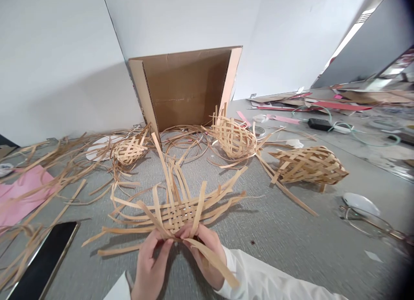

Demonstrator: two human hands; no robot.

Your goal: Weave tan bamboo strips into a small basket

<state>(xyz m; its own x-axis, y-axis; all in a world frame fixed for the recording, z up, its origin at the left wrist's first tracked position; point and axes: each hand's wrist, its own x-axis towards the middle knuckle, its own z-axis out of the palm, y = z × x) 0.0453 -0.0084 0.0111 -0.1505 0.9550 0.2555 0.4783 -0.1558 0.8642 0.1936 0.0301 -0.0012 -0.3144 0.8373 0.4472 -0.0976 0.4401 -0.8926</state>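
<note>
A flat woven piece of pale bamboo-like strips [178, 214] lies in front of me, its long loose ends spreading out on every side. Its near edge is pinched by my left hand [152, 259], thumb and fingers closed on the strips. Close beside it, my right hand [207, 252] also grips that edge. One wide strip [211, 259] runs out over the right hand toward the lower right. Some fingertips are hidden behind the strips.
A cardboard box [187, 90] stands open at the back. Woven baskets [234, 138], [308, 166] and a small one [129, 151] sit around. At left are loose strips, pink paper [30, 192] and a phone [45, 259]; at right, eyeglasses [368, 222] and a white mouse [360, 203].
</note>
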